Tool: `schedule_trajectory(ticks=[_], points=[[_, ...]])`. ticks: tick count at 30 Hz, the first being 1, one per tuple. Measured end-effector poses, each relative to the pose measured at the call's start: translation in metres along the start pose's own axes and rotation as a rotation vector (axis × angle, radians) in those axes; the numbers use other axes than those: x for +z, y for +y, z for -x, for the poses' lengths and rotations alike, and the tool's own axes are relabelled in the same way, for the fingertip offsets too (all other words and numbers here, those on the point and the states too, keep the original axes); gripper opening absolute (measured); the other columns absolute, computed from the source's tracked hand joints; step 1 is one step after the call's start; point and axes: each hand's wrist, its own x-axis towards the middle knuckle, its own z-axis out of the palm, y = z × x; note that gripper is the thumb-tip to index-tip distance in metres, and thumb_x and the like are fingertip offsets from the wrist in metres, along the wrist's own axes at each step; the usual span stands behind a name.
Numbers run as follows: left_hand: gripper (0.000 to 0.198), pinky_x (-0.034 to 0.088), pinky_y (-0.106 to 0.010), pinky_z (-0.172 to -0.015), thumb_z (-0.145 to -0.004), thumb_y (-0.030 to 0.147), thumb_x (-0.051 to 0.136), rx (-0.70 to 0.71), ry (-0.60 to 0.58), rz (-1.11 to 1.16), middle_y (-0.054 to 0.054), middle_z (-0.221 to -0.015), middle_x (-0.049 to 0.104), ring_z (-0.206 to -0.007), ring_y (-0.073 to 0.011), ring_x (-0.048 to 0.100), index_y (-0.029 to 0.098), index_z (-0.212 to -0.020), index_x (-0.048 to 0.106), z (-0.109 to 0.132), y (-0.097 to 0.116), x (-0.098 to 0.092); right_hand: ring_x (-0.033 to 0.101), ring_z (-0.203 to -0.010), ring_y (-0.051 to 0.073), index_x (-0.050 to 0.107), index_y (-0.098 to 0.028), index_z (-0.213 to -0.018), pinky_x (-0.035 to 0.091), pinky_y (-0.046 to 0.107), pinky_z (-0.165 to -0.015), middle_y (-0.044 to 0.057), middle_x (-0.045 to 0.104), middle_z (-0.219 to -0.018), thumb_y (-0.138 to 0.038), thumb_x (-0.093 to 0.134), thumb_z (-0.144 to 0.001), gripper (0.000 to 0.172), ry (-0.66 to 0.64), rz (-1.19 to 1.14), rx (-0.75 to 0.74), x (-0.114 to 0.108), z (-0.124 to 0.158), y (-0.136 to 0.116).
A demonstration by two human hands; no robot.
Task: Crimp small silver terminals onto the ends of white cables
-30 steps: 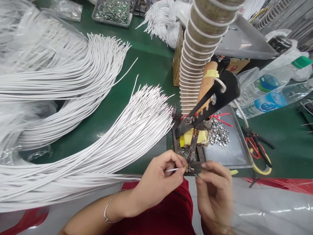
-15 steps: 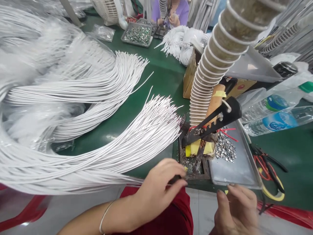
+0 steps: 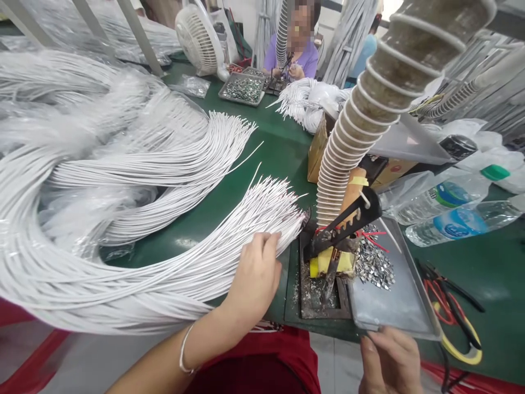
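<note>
A thick bundle of thin white wires (image 3: 164, 284) curves across the left of the green table, tips pointing right. My left hand (image 3: 254, 279), with a bracelet at the wrist, lies on this bundle near its tips, fingers curled and closed on the wires. Thumb and forefinger of my right hand (image 3: 389, 355) are pinched together in front of the metal tray (image 3: 381, 317); whatever they hold is too small to make out. Between the hands stands a small soldering stand (image 3: 328, 295) with a black notched bracket (image 3: 344, 224) and yellow padding. Small metal pieces (image 3: 375, 265) lie heaped in the tray.
A ribbed extraction hose (image 3: 356, 131) comes down over the stand. On the right are water bottles (image 3: 463, 221) and pliers with scissors (image 3: 451, 306). A second wire bundle (image 3: 197, 164) lies behind. At the back are a fan (image 3: 199, 41) and a person in purple (image 3: 303, 52).
My left hand has moved up and left from the front of the stand onto the wire bundle. The right hand stays pinched near the tray, slightly lower. The camera view has tilted up.
</note>
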Motion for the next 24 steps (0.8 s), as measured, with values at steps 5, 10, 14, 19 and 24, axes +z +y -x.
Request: schedule_trajectory(ticks=[5,10,14,19,24], points=[[0.030,0.049,-0.024,-0.068,-0.102,0.005,0.043,-0.057,0.014,0.496,-0.004,-0.099,0.048,-0.083,-0.0152,0.053,0.019,-0.125,0.056,-0.001,0.006,-0.041,0.055,-0.071,0.020,0.070,-0.025,-0.097,0.043,0.034,-0.064,0.004,0.058,-0.085,-0.016,0.073,-0.082,0.017,-0.008,0.009,-0.053,0.001,-0.006,0.000],[0.024,0.048,-0.022,-0.078,-0.103,0.007,0.042,0.071,-0.343,0.869,-0.001,-0.101,0.056,-0.089,-0.0123,0.055,0.024,-0.112,0.057,0.009,0.016,-0.070,0.054,-0.071,0.021,0.069,-0.025,-0.097,0.042,0.035,-0.060,0.004,0.056,-0.082,-0.011,0.070,-0.083,0.020,-0.050,-0.068,-0.048,0.007,-0.017,-0.020],[0.021,0.049,-0.024,-0.087,-0.103,0.008,0.042,0.083,-0.527,0.891,-0.003,-0.105,0.058,-0.095,-0.0134,0.056,0.022,-0.110,0.056,0.020,0.019,-0.058,0.054,-0.065,0.017,0.069,-0.021,-0.099,0.043,0.032,-0.058,0.001,0.057,-0.075,-0.006,0.061,-0.084,0.022,-0.132,-0.230,-0.057,0.010,-0.024,-0.033],[0.040,0.041,-0.030,-0.109,-0.103,0.008,0.045,0.001,-0.416,0.647,-0.008,-0.137,0.057,-0.128,-0.0182,0.053,0.021,-0.140,0.051,0.021,0.016,-0.030,0.057,-0.072,0.017,0.069,-0.022,-0.101,0.047,0.031,-0.063,0.002,0.060,-0.080,-0.007,0.060,-0.087,0.022,-0.184,-0.189,0.012,0.006,-0.021,-0.031],[0.034,0.048,-0.028,-0.085,-0.101,0.006,0.048,0.119,-0.363,0.627,0.001,-0.106,0.074,-0.093,-0.0170,0.060,0.027,-0.123,0.064,0.021,0.009,-0.040,0.057,-0.071,0.017,0.069,-0.021,-0.101,0.046,0.029,-0.059,0.002,0.060,-0.079,-0.005,0.059,-0.087,0.023,-0.176,-0.205,0.003,0.004,-0.022,-0.029]])
